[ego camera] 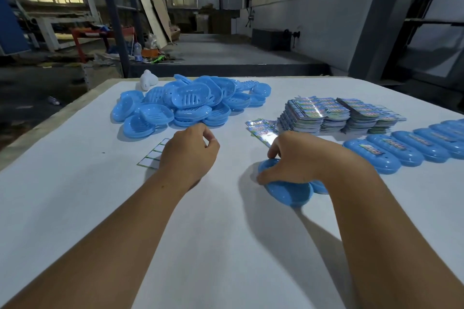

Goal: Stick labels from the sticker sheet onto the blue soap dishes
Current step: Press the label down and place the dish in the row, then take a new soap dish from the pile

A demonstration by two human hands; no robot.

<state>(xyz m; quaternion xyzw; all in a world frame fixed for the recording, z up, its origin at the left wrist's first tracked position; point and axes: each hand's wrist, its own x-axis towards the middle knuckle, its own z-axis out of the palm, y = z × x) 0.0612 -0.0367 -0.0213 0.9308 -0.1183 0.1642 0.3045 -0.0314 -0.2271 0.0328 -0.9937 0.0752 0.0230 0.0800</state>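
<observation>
Head view. White table fills the near field, workshop floor and walls beyond.

Writing and labels: none can be read. The stacks of printed labels at right centre show glossy multicoloured print, too small and blurred for any word or brand. A few loose labels lie just left of the stacks, equally unreadable. The sticker sheet is white with green lines dividing it into blank cells; no text shows on it.

Right hand: fingers curled down over the rim of a blue soap dish, gripping it against the table, the dish lying under and nearer than the palm. The fingertips sit at the dish's far-left edge; the loose labels are just beyond the knuckles.

Left hand: fingers curled, thumb and forefinger tips brought together in a pinch. Whether a sticker is held between them cannot be told. The hand sits over the right end of the sticker sheet, hiding that part; the sheet's left end pokes out to the left of the wrist.

Far centre-left: a loose pile of soap dishes, unlabelled, slotted insides up. Far right: a row of labelled dishes, overlapping, each with a strip label on its back. A white object stands at the far edge, left of the pile.
</observation>
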